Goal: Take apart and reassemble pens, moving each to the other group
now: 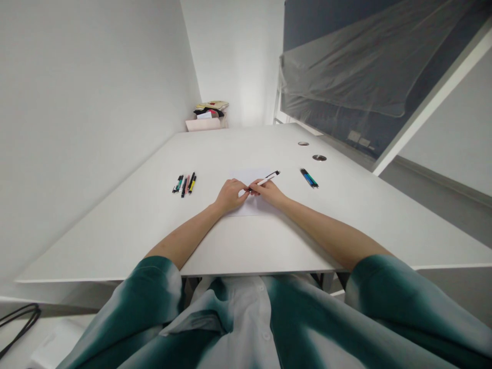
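In the head view a white pen point(268, 179) with a black clip and dark tip slants up to the right above a sheet of white paper point(251, 207). My right hand point(270, 191) grips it, fingers closed around its lower part. My left hand point(230, 196) rests on the paper's left side. Its thumb and forefinger pinch together at the pen's dark tip, against the right fingertips. The fingers partly hide the tip, so I cannot see whether it touches the paper.
Several pens and markers point(185, 184) lie in a row on the left of the white table point(246, 246). Blue and green pens point(309, 178) lie to the right. Two round metal-rimmed grommets point(319, 158) sit farther back. A pink box point(203, 124) with cloth-like items stands at the far end.
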Demonstrator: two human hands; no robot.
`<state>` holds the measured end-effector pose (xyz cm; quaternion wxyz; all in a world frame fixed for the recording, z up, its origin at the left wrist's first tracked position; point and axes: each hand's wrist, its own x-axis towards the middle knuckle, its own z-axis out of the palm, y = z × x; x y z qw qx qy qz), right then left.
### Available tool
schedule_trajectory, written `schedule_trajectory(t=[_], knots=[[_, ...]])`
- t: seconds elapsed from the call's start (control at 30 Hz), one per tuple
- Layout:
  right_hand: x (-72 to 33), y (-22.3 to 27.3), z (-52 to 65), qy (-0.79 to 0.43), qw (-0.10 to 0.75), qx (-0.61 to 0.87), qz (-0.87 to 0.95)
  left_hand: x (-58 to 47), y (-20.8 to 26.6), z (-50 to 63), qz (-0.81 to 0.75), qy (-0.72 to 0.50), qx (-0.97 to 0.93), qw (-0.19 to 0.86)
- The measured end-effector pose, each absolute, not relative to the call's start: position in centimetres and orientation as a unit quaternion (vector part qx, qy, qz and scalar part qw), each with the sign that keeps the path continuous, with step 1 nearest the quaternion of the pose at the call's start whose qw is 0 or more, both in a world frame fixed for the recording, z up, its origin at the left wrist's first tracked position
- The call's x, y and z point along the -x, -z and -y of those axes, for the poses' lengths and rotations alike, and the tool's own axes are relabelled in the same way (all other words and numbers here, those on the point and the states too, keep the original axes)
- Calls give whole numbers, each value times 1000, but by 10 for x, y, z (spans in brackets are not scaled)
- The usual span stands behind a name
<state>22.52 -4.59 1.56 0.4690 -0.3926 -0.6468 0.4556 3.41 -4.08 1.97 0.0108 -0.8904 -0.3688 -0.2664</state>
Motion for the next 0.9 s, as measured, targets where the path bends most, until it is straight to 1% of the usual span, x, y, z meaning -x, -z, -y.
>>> schedule_trajectory(t=[0.13, 0.23, 0.37, 0.43, 0.53, 0.73, 0.9], knots=[[-233, -14, 42, -391, 467, 459, 646, -29, -15, 36, 406, 249, 880, -2], [-245, -13, 35, -316, 470, 528, 633, -22, -10, 29, 443, 205, 872, -18], [-253, -10, 29, -265, 424, 589, 635, -16, -7, 23, 470, 162, 866, -49], [-253, -9, 27, -257, 398, 603, 643, -15, -6, 22, 475, 159, 864, -52], [-251, -8, 27, -250, 383, 601, 656, -15, -5, 20, 475, 157, 864, -51], [-251, -6, 27, -267, 411, 562, 666, -14, -2, 18, 464, 169, 868, -43], [-253, -4, 26, -279, 409, 545, 676, -14, -1, 18, 465, 176, 867, -44]])
